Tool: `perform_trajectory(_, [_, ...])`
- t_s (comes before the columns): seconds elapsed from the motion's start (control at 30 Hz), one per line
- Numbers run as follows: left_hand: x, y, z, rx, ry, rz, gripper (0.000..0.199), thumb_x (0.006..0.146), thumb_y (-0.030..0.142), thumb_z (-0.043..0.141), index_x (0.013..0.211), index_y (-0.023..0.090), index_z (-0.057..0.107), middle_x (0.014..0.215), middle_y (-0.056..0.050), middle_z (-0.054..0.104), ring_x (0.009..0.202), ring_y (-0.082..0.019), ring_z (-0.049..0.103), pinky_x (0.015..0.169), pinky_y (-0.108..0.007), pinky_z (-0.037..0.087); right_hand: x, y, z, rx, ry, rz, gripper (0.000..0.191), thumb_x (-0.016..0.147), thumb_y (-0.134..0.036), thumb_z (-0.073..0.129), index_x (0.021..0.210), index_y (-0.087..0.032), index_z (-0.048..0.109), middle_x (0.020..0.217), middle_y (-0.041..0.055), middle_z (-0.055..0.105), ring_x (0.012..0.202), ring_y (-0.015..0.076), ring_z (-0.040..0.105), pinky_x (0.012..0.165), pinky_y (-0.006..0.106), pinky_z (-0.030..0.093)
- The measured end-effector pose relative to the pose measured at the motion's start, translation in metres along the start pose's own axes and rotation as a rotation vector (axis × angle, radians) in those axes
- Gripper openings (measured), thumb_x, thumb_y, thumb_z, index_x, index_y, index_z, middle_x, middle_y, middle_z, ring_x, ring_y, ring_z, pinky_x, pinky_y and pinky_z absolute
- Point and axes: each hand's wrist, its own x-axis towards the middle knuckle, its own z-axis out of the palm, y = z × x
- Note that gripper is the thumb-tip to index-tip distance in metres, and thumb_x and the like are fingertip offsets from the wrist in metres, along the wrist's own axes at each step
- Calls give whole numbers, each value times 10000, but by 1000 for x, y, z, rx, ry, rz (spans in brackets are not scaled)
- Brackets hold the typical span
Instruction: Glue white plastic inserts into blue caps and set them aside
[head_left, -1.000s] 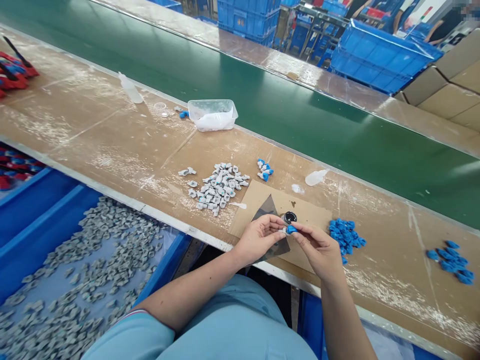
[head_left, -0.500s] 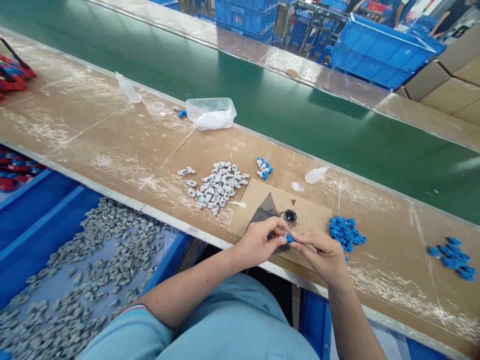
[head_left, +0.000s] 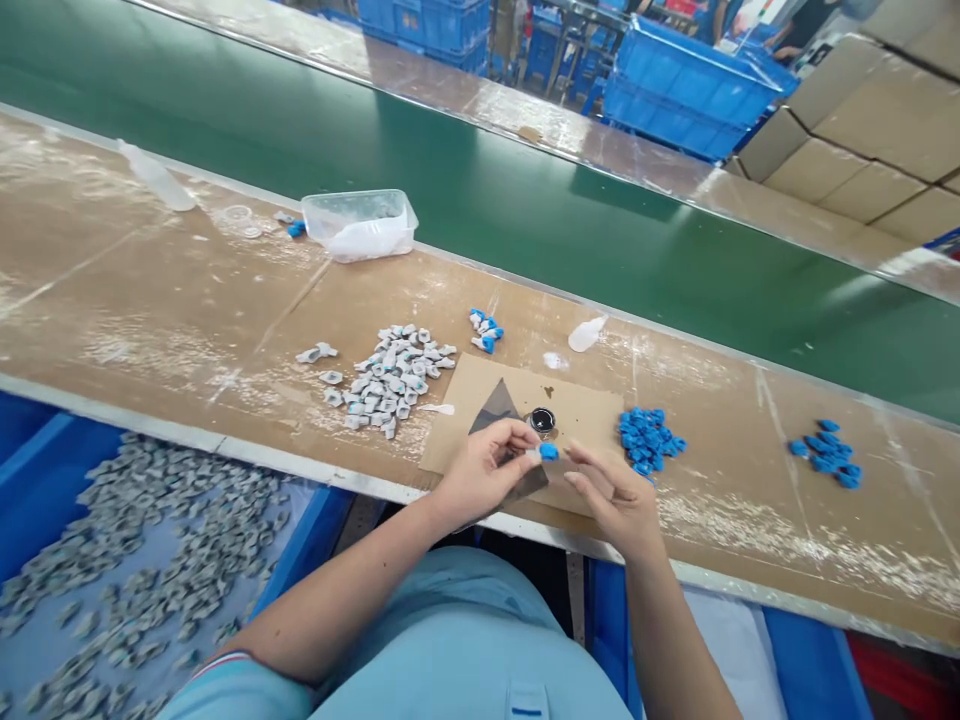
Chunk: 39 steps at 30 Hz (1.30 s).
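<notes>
Between thumb and fingers, my left hand (head_left: 487,468) pinches a small plastic part (head_left: 549,452) whose blue end points right; its pale end is mostly hidden by the fingers. My right hand (head_left: 613,492) is just right of it, apart from the part, thumb and fingers spread with nothing between them. Behind the hands, a small round pot of black liquid (head_left: 541,420) stands on a cardboard sheet (head_left: 592,405), beside a dark pointed sheet (head_left: 499,402). Left of the cardboard lies a heap of grey-white parts (head_left: 394,375); on its right is a heap of blue pieces (head_left: 649,438).
Several joined blue-and-white parts (head_left: 487,330) lie behind the cardboard. A clear plastic tub (head_left: 360,225) and a white bottle (head_left: 155,175) stand near the green conveyor belt (head_left: 465,180). More blue pieces (head_left: 826,455) lie right. A blue bin (head_left: 296,550) of grey parts sits below the table edge.
My right hand has let go of the blue end and moved off to the right, its fingers opening. My left hand keeps hold of the part. The whole view has shifted rightward.
</notes>
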Motion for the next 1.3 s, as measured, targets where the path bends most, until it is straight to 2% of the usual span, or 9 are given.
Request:
perform_trajectory(0.1, [21, 12, -22, 199, 124, 82, 134, 778, 247, 597, 883, 164, 593, 858, -46, 668, 801, -145, 629, 769, -284, 513, -8, 18, -37, -277, 110, 109, 175, 859, -318, 579, 900, -246, 733, 845, 48, 745, 750, 201, 685, 708, 333, 547])
perform_trajectory(0.23, [64, 22, -51, 504, 210, 117, 114, 738, 174, 574, 851, 166, 591, 823, -31, 670, 751, -145, 621, 742, -286, 516, -19, 41, -71, -559, 12, 117, 329, 853, -486, 536, 796, -228, 731, 762, 60, 740, 708, 233, 677, 671, 364, 522])
perform_trajectory(0.47, [113, 16, -52, 664, 243, 94, 133, 717, 80, 579, 810, 173, 598, 811, -33, 683, 783, -160, 642, 790, -304, 519, -23, 54, -59, -745, -92, 17, 567, 921, -575, 314, 826, -210, 738, 760, 94, 737, 665, 245, 651, 644, 371, 479])
perform_trajectory(0.57, [109, 23, -65, 664, 283, 110, 218, 726, 48, 557, 901, 164, 618, 915, -53, 699, 809, -156, 647, 799, -295, 516, -25, 63, -56, -769, -105, 35, 591, 899, -611, 297, 844, -231, 746, 685, 90, 715, 608, 257, 626, 568, 370, 461])
perform_trajectory(0.7, [75, 36, -97, 820, 395, 111, 197, 757, 87, 551, 911, 169, 642, 924, -55, 702, 823, -176, 638, 795, -315, 501, -28, 73, -56, -742, -86, 108, 590, 852, -653, 325, 870, -234, 740, 657, 88, 688, 557, 260, 598, 515, 376, 456])
perform_trajectory(0.83, [37, 34, -118, 1022, 352, 130, 90, 742, 120, 605, 793, 182, 646, 833, -41, 698, 848, -207, 613, 844, -359, 464, -25, 69, -58, -684, -47, 161, 522, 802, -655, 413, 829, -242, 732, 695, 79, 682, 544, 236, 603, 507, 367, 483])
perform_trajectory(0.93, [29, 24, -114, 1117, 326, 190, 104, 770, 130, 596, 847, 175, 649, 899, -63, 698, 907, -227, 590, 869, -383, 441, -14, 57, -57, -623, -29, 147, 456, 777, -641, 485, 828, -256, 723, 729, 67, 691, 564, 222, 626, 482, 335, 491])
perform_trajectory(1.07, [45, 18, -97, 1273, 233, 217, 182, 824, 95, 498, 894, 165, 650, 939, -87, 689, 911, -236, 565, 849, -388, 427, 3, 37, -41, -467, 21, 133, 432, 781, -636, 521, 811, -246, 703, 646, 34, 686, 512, 188, 627, 451, 291, 493])
perform_trajectory(1.3, [67, 15, -90, 1449, 163, 181, 232, 845, 87, 421, 724, 171, 601, 755, -112, 625, 834, -265, 531, 762, -398, 413, 23, 14, -11, -307, 25, -83, 242, 882, -411, 552, 949, -251, 721, 865, 43, 728, 742, 180, 683, 658, 280, 552])
